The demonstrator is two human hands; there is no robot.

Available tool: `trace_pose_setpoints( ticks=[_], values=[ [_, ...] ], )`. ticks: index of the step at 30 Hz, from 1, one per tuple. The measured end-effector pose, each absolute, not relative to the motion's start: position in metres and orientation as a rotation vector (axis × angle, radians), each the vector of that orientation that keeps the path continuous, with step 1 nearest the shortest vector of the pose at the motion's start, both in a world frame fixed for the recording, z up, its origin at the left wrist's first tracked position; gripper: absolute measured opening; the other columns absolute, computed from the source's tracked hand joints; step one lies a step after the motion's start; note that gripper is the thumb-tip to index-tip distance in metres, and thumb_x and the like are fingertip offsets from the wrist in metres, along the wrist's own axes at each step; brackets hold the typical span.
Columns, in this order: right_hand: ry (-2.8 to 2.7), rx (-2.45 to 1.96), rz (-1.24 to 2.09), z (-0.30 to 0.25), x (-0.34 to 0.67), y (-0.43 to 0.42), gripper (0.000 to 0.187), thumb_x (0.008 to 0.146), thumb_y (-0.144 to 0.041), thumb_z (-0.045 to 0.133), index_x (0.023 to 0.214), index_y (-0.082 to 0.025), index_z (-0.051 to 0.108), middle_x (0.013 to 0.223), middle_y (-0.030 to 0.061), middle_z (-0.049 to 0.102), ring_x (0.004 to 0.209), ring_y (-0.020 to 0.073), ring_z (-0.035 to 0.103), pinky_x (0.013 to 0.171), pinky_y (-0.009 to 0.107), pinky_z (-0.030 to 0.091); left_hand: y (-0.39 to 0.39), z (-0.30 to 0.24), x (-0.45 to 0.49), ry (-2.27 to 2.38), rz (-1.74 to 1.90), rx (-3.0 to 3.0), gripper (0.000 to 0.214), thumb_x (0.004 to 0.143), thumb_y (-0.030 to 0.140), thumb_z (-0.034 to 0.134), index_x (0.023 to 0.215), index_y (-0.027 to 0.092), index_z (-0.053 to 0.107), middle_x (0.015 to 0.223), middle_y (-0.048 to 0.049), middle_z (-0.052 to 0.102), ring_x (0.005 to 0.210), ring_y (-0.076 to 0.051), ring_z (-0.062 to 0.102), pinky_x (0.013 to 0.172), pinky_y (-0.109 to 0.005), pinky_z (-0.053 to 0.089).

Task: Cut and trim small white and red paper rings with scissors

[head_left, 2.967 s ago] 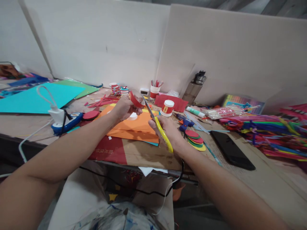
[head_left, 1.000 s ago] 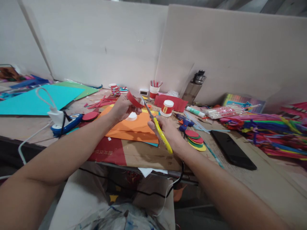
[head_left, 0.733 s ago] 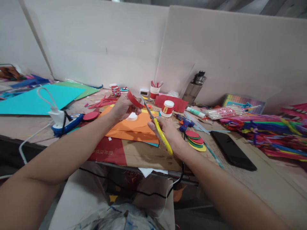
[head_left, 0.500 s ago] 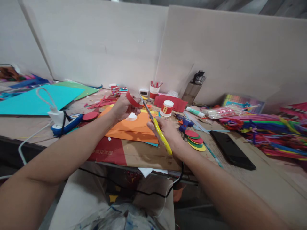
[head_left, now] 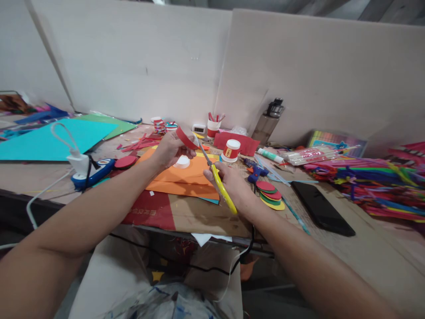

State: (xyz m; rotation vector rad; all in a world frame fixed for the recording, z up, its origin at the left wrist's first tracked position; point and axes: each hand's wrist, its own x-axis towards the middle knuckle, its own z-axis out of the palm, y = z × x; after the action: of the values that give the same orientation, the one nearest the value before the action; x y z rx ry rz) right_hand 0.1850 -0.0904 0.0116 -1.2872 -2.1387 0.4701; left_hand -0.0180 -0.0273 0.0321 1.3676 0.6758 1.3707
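Pinched in my left hand is a curved red strip, white on its inner side, perhaps cut from a paper cup. My right hand is closed round scissors with yellow handles. Their blades point up and left, at the right end of the strip; whether they bite into it I cannot tell. Below my hands lie orange paper sheets with a white round piece on top. A red and white paper cup stands upside down just beyond my right hand.
Right of my hand lie a blue glue gun, stacked coloured paper discs and a black phone. Pipe cleaners heap at far right. At left are turquoise card and a blue power strip. A bottle stands behind.
The scissor blades look closer together, and the strip has shifted slightly right and down. Both hands stay in nearly the same place.
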Motion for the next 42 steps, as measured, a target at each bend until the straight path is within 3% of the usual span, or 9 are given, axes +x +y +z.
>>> trace_pose_setpoints(
  ticks=[13, 21, 33, 42],
  values=[
    [-2.136, -1.338, 0.46, 0.0117, 0.183, -0.0902, 0.046, 0.087, -0.066, 0.047, 0.08, -0.021, 0.054, 0.062, -0.0011, 0.049, 0.06, 0.0141, 0.044, 0.056, 0.026, 0.029, -0.0248, 0.0312, -0.0185, 0.674, 1.36, 1.327, 0.029, 0.067, 0.032, 0.074, 0.067, 0.014, 0.052, 0.058, 0.0007, 0.059, 0.044, -0.008, 0.057, 0.043, -0.019, 0.044],
    [-2.137, -1.354, 0.463, 0.0124, 0.1824, -0.0907, 0.046, 0.087, -0.066, 0.047, 0.078, -0.022, 0.052, 0.062, -0.0005, 0.05, 0.06, 0.0145, 0.045, 0.056, 0.026, 0.03, -0.0228, 0.0315, -0.0206, 0.695, 1.395, 1.323, 0.026, 0.068, 0.033, 0.073, 0.073, 0.014, 0.056, 0.064, -0.0001, 0.064, 0.049, -0.009, 0.059, 0.049, -0.021, 0.049],
    [-2.139, -1.369, 0.389, 0.0135, 0.1817, -0.0901, 0.038, 0.088, -0.058, 0.053, 0.08, -0.021, 0.056, 0.061, -0.0018, 0.05, 0.059, 0.0139, 0.042, 0.058, 0.026, 0.027, -0.0236, 0.0293, -0.0204, 0.655, 1.334, 1.379, 0.024, 0.067, 0.026, 0.073, 0.066, 0.015, 0.052, 0.059, 0.0003, 0.06, 0.047, -0.011, 0.06, 0.046, -0.022, 0.047],
    [-2.141, -1.338, 0.362, 0.0115, 0.1816, -0.0912, 0.036, 0.089, -0.055, 0.054, 0.083, -0.02, 0.06, 0.061, -0.0019, 0.052, 0.058, 0.0133, 0.044, 0.057, 0.025, 0.029, -0.025, 0.0325, -0.0186, 0.671, 1.332, 1.338, 0.029, 0.068, 0.031, 0.076, 0.067, 0.013, 0.054, 0.06, 0.0008, 0.058, 0.045, -0.009, 0.058, 0.044, -0.021, 0.046]
  ],
)
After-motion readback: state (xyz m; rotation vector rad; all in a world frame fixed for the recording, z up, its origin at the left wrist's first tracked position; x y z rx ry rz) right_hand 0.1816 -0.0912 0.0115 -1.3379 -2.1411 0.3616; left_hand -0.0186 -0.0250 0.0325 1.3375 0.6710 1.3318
